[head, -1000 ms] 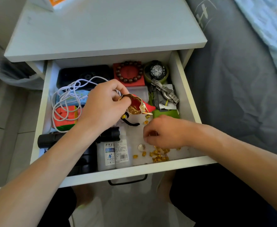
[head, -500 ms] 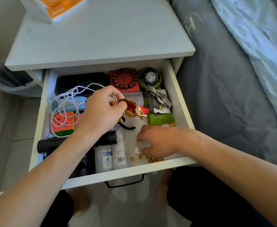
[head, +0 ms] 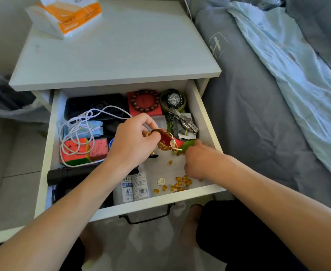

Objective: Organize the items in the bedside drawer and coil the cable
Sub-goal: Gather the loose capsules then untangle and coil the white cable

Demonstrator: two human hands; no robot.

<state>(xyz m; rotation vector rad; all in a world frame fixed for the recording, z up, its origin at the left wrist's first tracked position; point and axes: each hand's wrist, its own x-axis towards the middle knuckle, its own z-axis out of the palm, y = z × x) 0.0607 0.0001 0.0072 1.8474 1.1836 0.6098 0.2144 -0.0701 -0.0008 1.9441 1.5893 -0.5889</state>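
Now: right hand [head: 197,159] has risen from the amber beads [head: 181,183] at lower centre to the red pouch [head: 165,140], grip narrow, contents unclear | left hand [head: 135,141] pinches pouch open | white cable [head: 76,132] uncoiled, centre left of drawer [head: 160,204].

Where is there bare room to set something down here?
The nightstand top is bare in front of the tissue pack. In the drawer, only a small patch between pouch and beads; the rest is crowded.

Bedroom: white nightstand [head: 121,55] beside bed [head: 258,114], grey bedding.
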